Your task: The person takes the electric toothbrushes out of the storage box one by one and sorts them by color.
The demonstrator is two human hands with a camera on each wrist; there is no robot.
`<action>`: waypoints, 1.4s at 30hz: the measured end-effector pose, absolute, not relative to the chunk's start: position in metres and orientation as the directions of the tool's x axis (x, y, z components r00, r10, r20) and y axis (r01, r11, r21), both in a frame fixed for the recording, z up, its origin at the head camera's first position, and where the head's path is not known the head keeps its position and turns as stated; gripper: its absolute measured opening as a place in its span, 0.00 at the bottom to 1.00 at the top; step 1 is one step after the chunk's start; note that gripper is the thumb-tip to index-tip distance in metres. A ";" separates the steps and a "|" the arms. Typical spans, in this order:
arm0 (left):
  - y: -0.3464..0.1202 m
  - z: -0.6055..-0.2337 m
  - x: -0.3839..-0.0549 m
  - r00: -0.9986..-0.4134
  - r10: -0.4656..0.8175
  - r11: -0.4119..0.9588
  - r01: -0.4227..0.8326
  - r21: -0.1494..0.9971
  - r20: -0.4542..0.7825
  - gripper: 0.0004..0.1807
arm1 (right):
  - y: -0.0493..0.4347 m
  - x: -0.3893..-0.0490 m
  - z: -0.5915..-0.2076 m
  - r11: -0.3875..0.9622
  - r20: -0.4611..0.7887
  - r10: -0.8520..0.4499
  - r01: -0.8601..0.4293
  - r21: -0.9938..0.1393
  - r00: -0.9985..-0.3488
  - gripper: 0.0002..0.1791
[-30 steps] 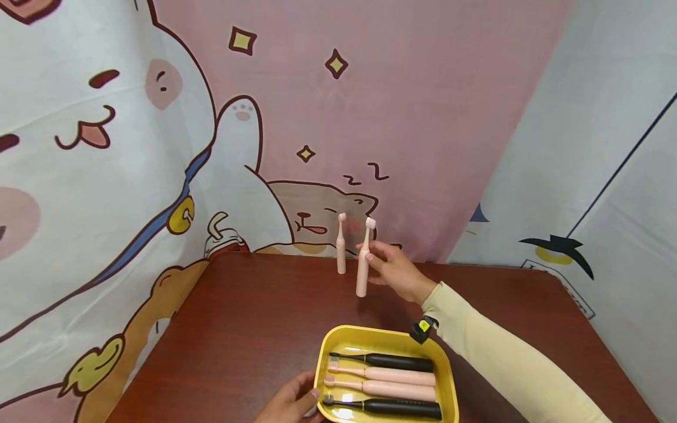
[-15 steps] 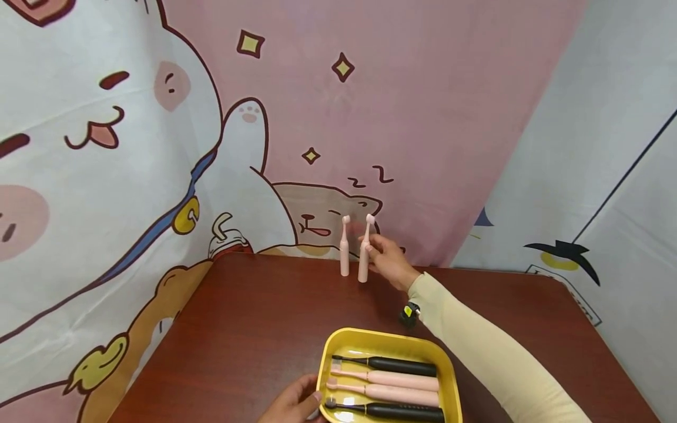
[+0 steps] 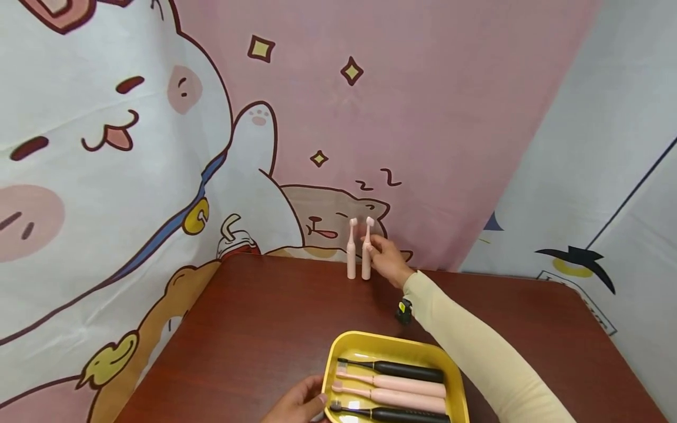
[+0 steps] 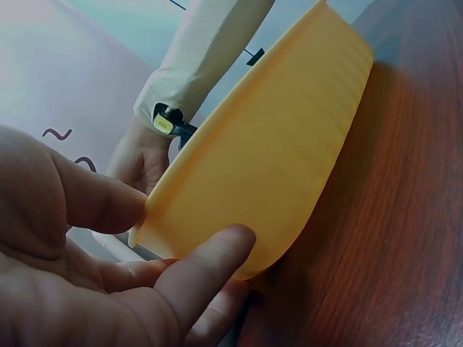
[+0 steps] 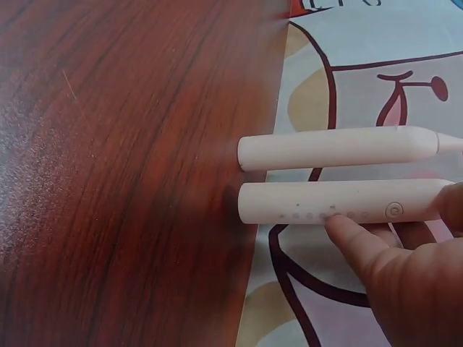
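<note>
My right hand (image 3: 388, 261) pinches a pink electric toothbrush (image 5: 289, 206) by its handle. The brush stands upright at the table's far side, its base at the tabletop. Just left of it, with a narrow gap, a second pink electric toothbrush (image 3: 351, 259) stands upright by itself. My left hand (image 3: 298, 402) grips the left wall of a yellow tray (image 4: 268, 144), thumb and fingers on either side of its rim. Inside the tray lie two black electric toothbrushes, one at the back (image 3: 407, 370) and one at the front (image 3: 409, 415), with two pink ones (image 3: 402, 399) between them.
The dark red-brown wooden table (image 3: 254, 329) ends at a wall hung with a cartoon-printed cloth (image 3: 449, 117). The far table edge runs close behind the standing brushes. A small black device with a yellow mark (image 3: 404, 310) is strapped at my right wrist.
My right hand has carried its pink toothbrush back and left, down to the tabletop beside the standing one. My left hand keeps its grip on the tray. The head view has shifted slightly.
</note>
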State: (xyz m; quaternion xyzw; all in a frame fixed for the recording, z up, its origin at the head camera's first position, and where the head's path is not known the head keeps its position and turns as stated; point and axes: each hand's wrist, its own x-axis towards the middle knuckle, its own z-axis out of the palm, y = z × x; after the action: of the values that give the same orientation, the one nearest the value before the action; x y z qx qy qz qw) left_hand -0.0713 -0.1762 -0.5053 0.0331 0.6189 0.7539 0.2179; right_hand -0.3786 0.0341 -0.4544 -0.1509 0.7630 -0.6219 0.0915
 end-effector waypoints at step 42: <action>-0.178 -0.503 -0.072 -0.902 0.346 -0.158 -0.328 0.932 -0.258 0.28 | 0.029 -0.385 -0.465 0.207 0.041 -0.357 -0.122 -0.971 -0.933 0.17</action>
State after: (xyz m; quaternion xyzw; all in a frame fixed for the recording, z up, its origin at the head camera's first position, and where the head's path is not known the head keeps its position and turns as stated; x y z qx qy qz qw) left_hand -0.0720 -0.1784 -0.5030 0.0077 0.6099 0.7608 0.2215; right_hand -0.3849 0.0285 -0.4653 -0.1555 0.7710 -0.6100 0.0964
